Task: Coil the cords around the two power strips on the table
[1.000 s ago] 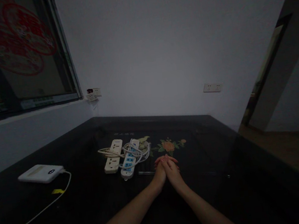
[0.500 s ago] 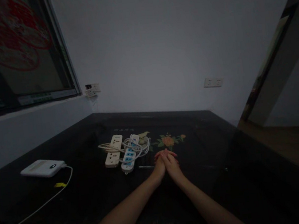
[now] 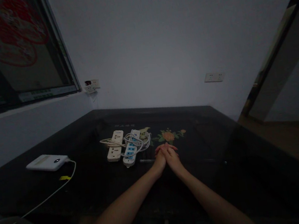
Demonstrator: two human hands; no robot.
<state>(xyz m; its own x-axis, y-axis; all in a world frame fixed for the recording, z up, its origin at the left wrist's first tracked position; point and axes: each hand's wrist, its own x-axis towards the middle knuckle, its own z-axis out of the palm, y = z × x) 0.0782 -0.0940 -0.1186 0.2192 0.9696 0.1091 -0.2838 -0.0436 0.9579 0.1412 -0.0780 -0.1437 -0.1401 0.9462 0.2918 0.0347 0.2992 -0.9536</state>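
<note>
My left hand (image 3: 160,160) and my right hand (image 3: 173,159) are clasped on the dark glossy table (image 3: 204,193), their fingers interlaced, with no object visible in them. Left of them lies a white power strip with blue sockets (image 3: 130,153), its pale cable looped loosely over it. Beside that strip rests a cream power strip (image 3: 114,153) with a cord wound across it. Both strips are apart from my hands. A painted orange flower (image 3: 168,136) decorates the tabletop just beyond my fingertips.
A white power bank (image 3: 46,162) sits at the left, a white cable (image 3: 50,196) running from it toward the near left edge. Close to the cable is a yellow tag (image 3: 65,178). Wall sockets (image 3: 214,77) are behind the table, and a window (image 3: 20,52) is at left.
The whole view has shifted slightly, with the table and things on it appearing a little higher. My hands stay clasped, and nothing on the table has moved.
</note>
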